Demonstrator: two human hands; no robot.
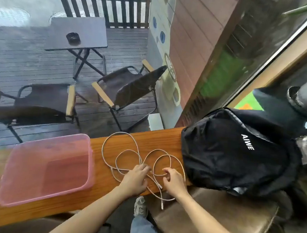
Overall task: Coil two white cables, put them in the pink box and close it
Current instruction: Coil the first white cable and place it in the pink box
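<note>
While both hands (153, 180) pinch them, white cables (128, 151) loop beyond.

Box (45, 168) on counter (108, 186) at left, backpack (237, 158) at right, cables (137, 157) looped between them. Left hand (135, 178) and right hand (173, 183) rest on cables at near edge.
</note>
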